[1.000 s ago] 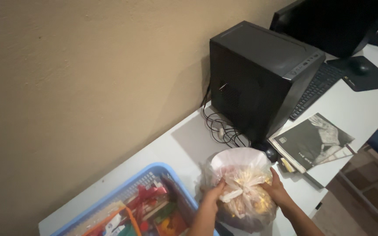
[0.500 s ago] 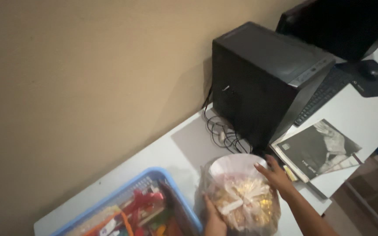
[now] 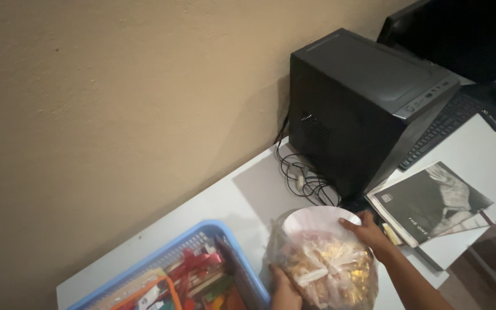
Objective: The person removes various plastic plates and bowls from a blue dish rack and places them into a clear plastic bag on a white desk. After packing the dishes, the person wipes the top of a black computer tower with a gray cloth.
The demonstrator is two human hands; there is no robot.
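Since a moment ago the right hand (image 3: 368, 232) has slid up to grip the clear bag's (image 3: 322, 261) far rim, while the left hand (image 3: 285, 287) cups its near side; the bag sits on the table (image 3: 242, 198), just right of the blue basket (image 3: 202, 229).

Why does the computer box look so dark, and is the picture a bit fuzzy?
In the head view, the light is dim and warm; the black computer tower shows little detail and throws a soft shadow on the white desk. The clear bag between the left hand and right hand looks slightly blurred, with faint shine.
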